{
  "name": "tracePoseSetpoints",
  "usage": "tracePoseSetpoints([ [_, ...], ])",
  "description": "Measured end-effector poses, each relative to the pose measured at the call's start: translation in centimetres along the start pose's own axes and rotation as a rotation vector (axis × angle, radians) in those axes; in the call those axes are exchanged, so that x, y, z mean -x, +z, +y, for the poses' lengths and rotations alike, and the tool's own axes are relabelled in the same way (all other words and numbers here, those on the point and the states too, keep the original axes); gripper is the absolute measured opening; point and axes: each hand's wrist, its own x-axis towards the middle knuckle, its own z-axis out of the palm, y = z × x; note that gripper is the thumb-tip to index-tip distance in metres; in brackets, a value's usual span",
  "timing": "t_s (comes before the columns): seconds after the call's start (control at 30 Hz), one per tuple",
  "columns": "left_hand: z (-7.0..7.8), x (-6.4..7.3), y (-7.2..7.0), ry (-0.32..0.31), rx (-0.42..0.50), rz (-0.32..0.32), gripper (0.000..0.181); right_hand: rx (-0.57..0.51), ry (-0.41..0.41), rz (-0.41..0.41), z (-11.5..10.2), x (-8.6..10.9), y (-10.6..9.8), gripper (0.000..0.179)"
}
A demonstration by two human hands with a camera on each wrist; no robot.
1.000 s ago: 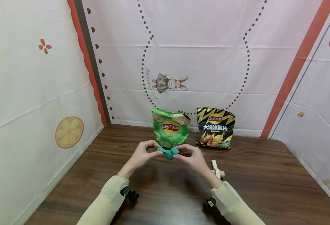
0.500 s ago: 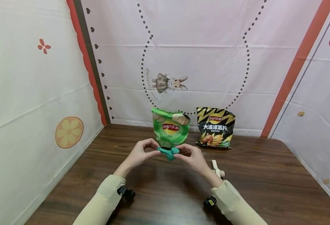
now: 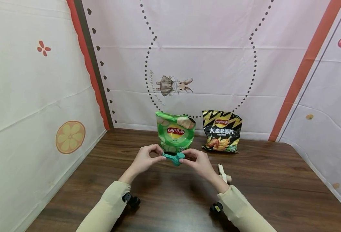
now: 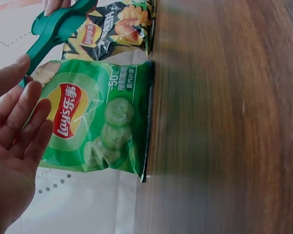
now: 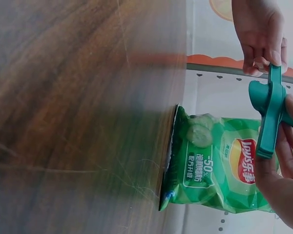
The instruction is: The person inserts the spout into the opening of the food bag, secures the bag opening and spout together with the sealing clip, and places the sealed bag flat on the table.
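W/ left hand half-curled, pinching left end of teal clip btwn thumb & fingertips; held above tbl, on nr side of green chip bag. W/ right hand likewise curled, pinching same clip by disc end. W/ black chip bag upright, far right, & beige obj. nearer, part-hidden behind right wrist.

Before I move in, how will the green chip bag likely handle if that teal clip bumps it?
The green chip bag would probably tip easily, since it stands upright on its bottom edge. Its creased wrapper suggests it would give under the teal clip rather than stay stiff. The glossy surface may be slippery to grip.
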Motion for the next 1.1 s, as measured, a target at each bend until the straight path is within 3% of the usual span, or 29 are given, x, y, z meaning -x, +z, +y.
tracePoseSetpoints([
  [0.13,-0.2,-0.1,0.3,-0.001,-0.005,0.032,0.014,0.018,-0.027,0.026,-0.5,0.0,-0.1,0.024],
  [0.37,-4.1,-0.6,1.2,-0.007,0.011,0.078,0.018,0.046,-0.062,0.051,-2.6,0.6,-0.1,0.024],
  [0.47,-4.0,-0.6,1.1,-0.016,-0.007,0.083,0.018,0.054,-0.044,0.073,-2.5,0.5,0.1,0.022],
  [0.67,-3.6,-0.1,1.1,-0.009,-0.041,0.063,0.018,0.092,-0.012,0.096,-0.2,-0.1,0.4,0.023],
  [0.97,-1.5,0.7,0.9,0.002,-0.004,-0.003,0.013,0.099,0.029,0.106,-0.2,-0.2,0.4,0.024],
  [1.1,-1.4,0.7,1.0,-0.007,-0.007,-0.031,0.011,0.107,0.053,0.119,-0.1,-0.2,0.5,0.023],
])
